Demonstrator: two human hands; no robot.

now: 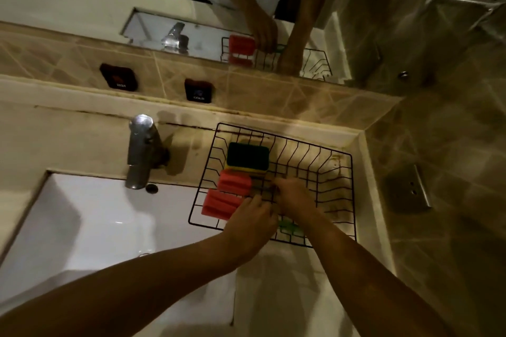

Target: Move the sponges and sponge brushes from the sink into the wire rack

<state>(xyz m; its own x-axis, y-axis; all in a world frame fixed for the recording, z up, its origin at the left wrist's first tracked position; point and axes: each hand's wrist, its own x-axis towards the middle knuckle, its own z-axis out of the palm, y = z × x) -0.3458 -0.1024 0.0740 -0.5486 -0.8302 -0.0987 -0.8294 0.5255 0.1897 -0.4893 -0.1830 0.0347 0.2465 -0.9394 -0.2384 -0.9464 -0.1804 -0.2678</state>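
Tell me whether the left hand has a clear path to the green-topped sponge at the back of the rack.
Probably yes: the left hand is over the rack, and the sponge lies uncovered beyond two red sponges.

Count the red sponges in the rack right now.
2: one red sponge mid-left in the wire rack, another at its near-left edge. More may hide under the hands.

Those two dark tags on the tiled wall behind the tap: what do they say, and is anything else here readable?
"COLD": white letters on the right dark tag, under a small blue mark.
Left dark tag: a red mark over a short white word, too blurred to read.
Tap, wire rack, sponges: no lettering visible.
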